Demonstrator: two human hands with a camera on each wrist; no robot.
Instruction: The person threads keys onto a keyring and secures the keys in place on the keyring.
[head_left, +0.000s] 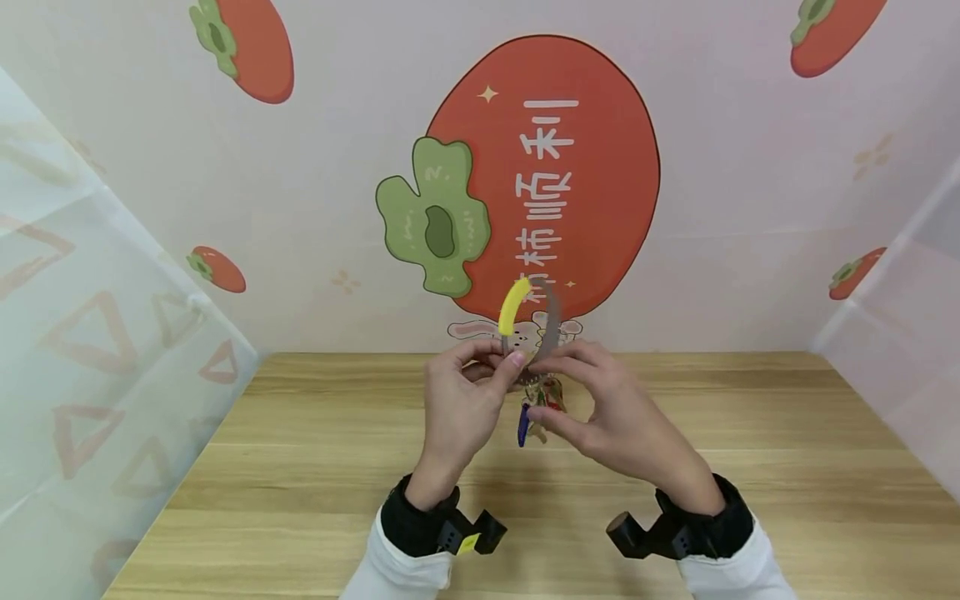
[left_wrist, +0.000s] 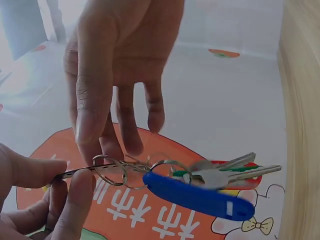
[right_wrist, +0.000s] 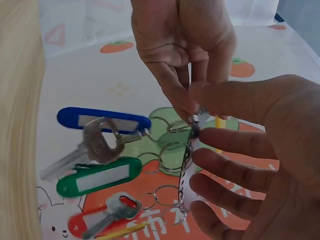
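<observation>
A large hoop (head_left: 553, 321), grey with a yellow section (head_left: 513, 308), stands upright above the table. My left hand (head_left: 467, 404) pinches its lower part between thumb and fingers. Small metal rings (right_wrist: 175, 157) run along its perforated strip. From them hang a blue key tag (left_wrist: 197, 196), a green key tag (right_wrist: 100, 176), a red key tag (right_wrist: 82, 222) and several metal keys (right_wrist: 102, 142). My right hand (head_left: 626, 417) is at the strip with its fingers fairly straight. In the right wrist view its fingertips are beside the strip; I cannot tell whether they touch it.
The wood-grain table (head_left: 300, 500) lies below both hands. A pale backdrop (head_left: 720, 208) printed with persimmons rises behind it, and pale side panels (head_left: 112, 333) flank the table. Each wrist carries a black camera mount (head_left: 663, 533).
</observation>
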